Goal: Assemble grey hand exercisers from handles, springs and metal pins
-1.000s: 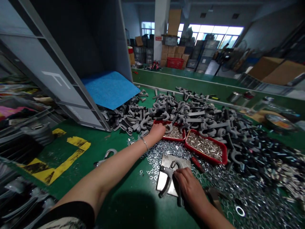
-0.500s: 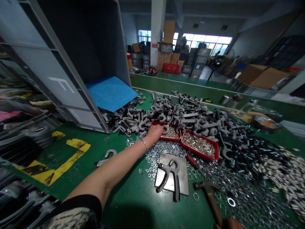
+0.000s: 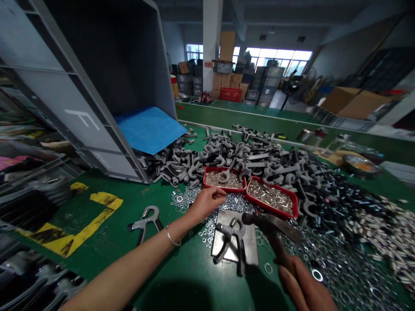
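**Hammer held over a hand gripper**

The right hand closes firmly round the wooden handle, its head partly blocking the steel plate beneath the gripper. The left hand sits near a red tray, fingers narrowed; whether they pinch anything, I cannot tell. Steel washers scatter around. A second gripper lies left; gray hooked parts heap beyond, before a tipped gray crate.

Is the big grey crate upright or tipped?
Tipped: the grey crate lies leaning on its side, its open mouth facing across the bench, with a blue sheet lying out over its lower lip among spilled grey parts.
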`<state>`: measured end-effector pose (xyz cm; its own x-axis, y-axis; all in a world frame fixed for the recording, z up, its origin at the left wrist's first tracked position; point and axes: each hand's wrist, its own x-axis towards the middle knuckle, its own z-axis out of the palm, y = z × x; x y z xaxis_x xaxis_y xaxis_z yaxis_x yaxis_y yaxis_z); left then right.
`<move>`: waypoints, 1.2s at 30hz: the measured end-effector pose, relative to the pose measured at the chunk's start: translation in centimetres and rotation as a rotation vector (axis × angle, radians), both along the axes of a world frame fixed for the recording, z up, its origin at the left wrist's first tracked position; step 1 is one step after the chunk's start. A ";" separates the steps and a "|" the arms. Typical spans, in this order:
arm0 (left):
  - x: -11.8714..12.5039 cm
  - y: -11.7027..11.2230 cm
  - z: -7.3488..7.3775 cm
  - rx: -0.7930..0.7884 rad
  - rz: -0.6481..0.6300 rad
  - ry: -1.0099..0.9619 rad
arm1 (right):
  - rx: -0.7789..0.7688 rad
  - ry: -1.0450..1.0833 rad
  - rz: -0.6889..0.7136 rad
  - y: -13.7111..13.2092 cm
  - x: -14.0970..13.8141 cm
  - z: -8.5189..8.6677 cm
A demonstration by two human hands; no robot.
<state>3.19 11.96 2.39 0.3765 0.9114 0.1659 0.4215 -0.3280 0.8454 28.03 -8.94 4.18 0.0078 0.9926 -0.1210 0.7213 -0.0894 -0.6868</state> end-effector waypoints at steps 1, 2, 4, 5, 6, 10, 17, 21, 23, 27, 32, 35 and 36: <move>-0.6 -0.7 -0.3 -0.104 -0.019 -0.082 | -0.046 -0.032 0.040 0.6 -0.2 -0.3; -1.3 -1.3 -0.5 -0.183 -0.035 -0.134 | -0.096 -0.059 0.079 1.1 -0.2 -0.6; -2.7 -2.1 -1.0 -0.247 -0.064 -0.144 | -0.144 -0.061 0.123 1.7 -0.2 -1.3; -3.2 -2.3 -1.2 -0.252 -0.078 -0.135 | -0.133 -0.031 0.123 1.8 -0.2 -1.5; -3.6 -2.4 -1.2 -0.246 -0.086 -0.124 | -0.105 0.009 0.113 1.8 -0.2 -1.6; -2.2 -2.6 -1.2 -0.178 -0.144 -0.068 | -0.126 0.036 0.058 1.8 0.0 -2.2; 3.9 -1.9 -3.4 -0.005 -0.270 0.160 | -0.192 0.137 -0.235 1.2 2.6 -5.3; 4.3 -1.4 -4.5 -0.005 -0.257 0.181 | -0.071 0.308 -0.349 -0.1 3.1 -6.9; 4.1 -1.2 -4.6 -0.033 -0.253 0.182 | -0.055 0.359 -0.394 -0.7 2.7 -7.9; 4.1 -1.2 -4.5 -0.051 -0.240 0.215 | -0.108 0.508 -0.495 -0.9 1.3 -9.2; 4.4 -1.9 -4.1 0.071 -0.252 0.362 | -0.147 0.682 -0.552 -0.4 0.1 -7.9; 4.5 -2.5 -4.2 0.305 -0.316 0.529 | -0.185 0.713 -0.538 -0.4 -0.1 -7.1; 4.5 -2.7 -4.4 0.405 -0.346 0.588 | -0.194 0.726 -0.524 -0.4 -0.1 -7.0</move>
